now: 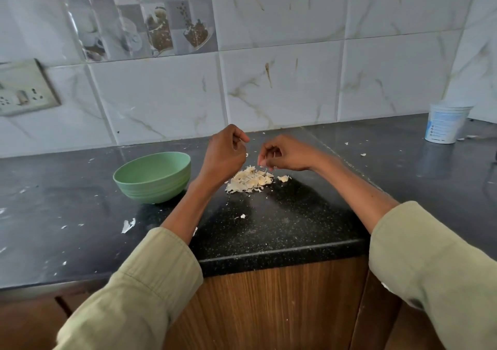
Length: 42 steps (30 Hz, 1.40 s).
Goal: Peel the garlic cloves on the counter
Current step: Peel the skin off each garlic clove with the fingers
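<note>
Backdrop: white marble-look wall tiles [282, 80], a printed coffee-themed tile at upper centre-left, a switch plate [24, 87] at the far left edge.
Counter: black speckled counter [282, 228] over wood-fronted cabinets, running across the middle of the frame, flecked with pale scraps.
Bowl: green bowl [153, 177], left of centre, upright, just beside the left forearm; contents not visible from this angle.
Garlic pile: heap of pale garlic skins and pieces [250, 179] at centre frame, on the counter below and between the two hands; whole cloves cannot be told apart from peel.
Left hand: left hand [224, 156] raised above the pile's left side, fingers curled in, thumb meeting fingertip in a tight pinch; what it holds cannot be told.
Right hand: right hand [285, 154] just right of it, hands apart, fingers curled downward, tips pinching a small pale bit just above the pile.
Sleeves: olive-green sleeves [150, 282] in the lower corners.
Tub: white plastic tub [445, 123], upper right, well apart from the pile.
</note>
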### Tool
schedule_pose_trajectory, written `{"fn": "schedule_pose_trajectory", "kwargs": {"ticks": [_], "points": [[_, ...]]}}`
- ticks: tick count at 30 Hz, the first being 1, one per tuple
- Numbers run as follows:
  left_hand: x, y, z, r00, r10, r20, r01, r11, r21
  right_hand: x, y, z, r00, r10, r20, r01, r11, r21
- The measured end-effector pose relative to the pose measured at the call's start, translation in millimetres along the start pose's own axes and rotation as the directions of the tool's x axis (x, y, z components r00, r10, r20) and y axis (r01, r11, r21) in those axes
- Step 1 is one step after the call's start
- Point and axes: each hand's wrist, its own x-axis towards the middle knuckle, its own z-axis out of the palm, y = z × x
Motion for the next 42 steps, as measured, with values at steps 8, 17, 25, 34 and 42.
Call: {"fn": "schedule_pose_trajectory", "kwargs": {"ticks": [8, 17, 25, 34, 42], "points": [[5, 2, -45, 0.822, 0.019, -0.569, 0.292, 0.844, 0.45, 4, 1, 5, 0.996, 0.039, 0.08, -0.033, 0.996, -0.077], [6, 1, -46, 0.856, -0.061, -0.513, 0.315, 0.849, 0.423, 2, 1, -1, 0.999, 0.039, -0.035, -0.032, 0.981, 0.191], [9, 0, -18, 0.988, 0.11, -0.11, -0.087, 0.977, 0.194, -4, 2, -10, 0.992, 0.057, -0.109, -0.023, 0.959, 0.284], [15, -15, 8, 0.98, 0.138, 0.146, -0.16, 0.975, 0.154, -2, 3, -9, 0.995, 0.047, -0.092, -0.028, 0.98, 0.196], [6, -22, 8, 0.984, 0.102, 0.147, -0.101, 0.995, -0.017, 0, -4, -9, 0.973, 0.068, -0.223, 0.017, 0.934, 0.358]]}}
